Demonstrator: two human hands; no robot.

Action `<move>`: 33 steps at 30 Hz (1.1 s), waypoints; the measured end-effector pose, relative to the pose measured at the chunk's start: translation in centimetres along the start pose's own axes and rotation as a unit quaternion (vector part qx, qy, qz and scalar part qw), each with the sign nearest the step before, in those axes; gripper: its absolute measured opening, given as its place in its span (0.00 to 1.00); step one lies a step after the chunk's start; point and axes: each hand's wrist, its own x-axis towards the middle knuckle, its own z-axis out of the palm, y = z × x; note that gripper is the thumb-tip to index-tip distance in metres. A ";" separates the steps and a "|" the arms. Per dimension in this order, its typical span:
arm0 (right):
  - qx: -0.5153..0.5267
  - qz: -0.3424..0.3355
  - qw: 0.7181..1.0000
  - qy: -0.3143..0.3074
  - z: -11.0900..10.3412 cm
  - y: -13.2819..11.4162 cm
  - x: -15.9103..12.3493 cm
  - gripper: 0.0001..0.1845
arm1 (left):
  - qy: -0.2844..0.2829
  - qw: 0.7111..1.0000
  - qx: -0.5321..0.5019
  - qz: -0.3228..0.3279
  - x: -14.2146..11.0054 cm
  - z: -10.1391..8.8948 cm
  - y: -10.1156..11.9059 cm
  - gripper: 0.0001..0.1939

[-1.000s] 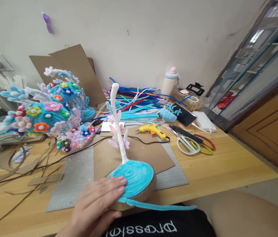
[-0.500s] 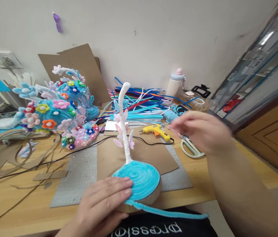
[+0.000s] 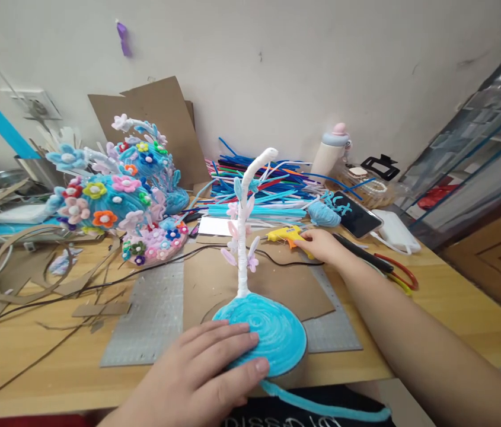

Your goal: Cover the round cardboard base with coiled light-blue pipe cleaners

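My left hand lies with fingers outstretched and apart on a round base covered in a spiral of turquoise pipe cleaner; its thumb is mostly hidden. From the base's near edge, a loose turquoise pipe cleaner end trails right over dark clothing. A white-wrapped stem rises from the base's far side, curved at the top, with small pink and blue leaves and flowers. Farther back, my right hand is closed around the handle of a yellow hot glue gun, which lies on the table.
Pipe cleaners are heaped by the wall. Finished flower decorations stand at left near cardboard scraps. A black cord crosses the grey cutting mat. A phone, a white power bank and pliers lie at right.
My right hand has reached forward and closed on the glue gun. The scissors beside it are now out of sight behind my arm. My left hand stays on the base; the view has shifted.
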 end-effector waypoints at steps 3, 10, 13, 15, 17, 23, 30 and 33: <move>0.049 0.006 0.999 0.019 -0.5 -0.1 -0.5 0.11 | -0.009 1.000 -0.001 -0.007 0.0 -0.3 0.3 0.18; 0.290 -0.004 0.954 0.072 -3.6 -0.4 -3.4 0.15 | 0.038 0.999 0.005 0.023 -0.3 0.5 -0.2 0.09; 0.407 -0.027 0.911 0.070 -4.4 -1.2 -5.8 0.16 | 0.047 0.998 0.017 0.023 -0.4 0.6 -0.2 0.08; 0.459 -0.029 0.886 0.053 -4.6 -1.5 -7.4 0.14 | 0.050 0.998 0.014 0.018 -0.5 0.7 -0.2 0.08; 0.490 -0.022 0.871 0.034 -4.5 -1.4 -8.7 0.14 | 0.053 0.998 0.013 0.019 -0.7 0.9 -0.3 0.09; 0.488 0.036 0.871 -0.055 -3.6 -0.7 -8.1 0.16 | 0.070 0.996 0.037 0.052 -1.3 1.7 -1.2 0.15; 0.384 0.053 0.914 -0.115 -1.6 -0.3 -4.1 0.15 | 0.050 0.996 0.066 0.012 -1.5 2.7 -1.4 0.21; 0.312 0.050 0.944 -0.090 -1.3 0.0 -3.6 0.14 | 0.059 0.996 0.067 0.028 -2.0 3.2 -1.8 0.21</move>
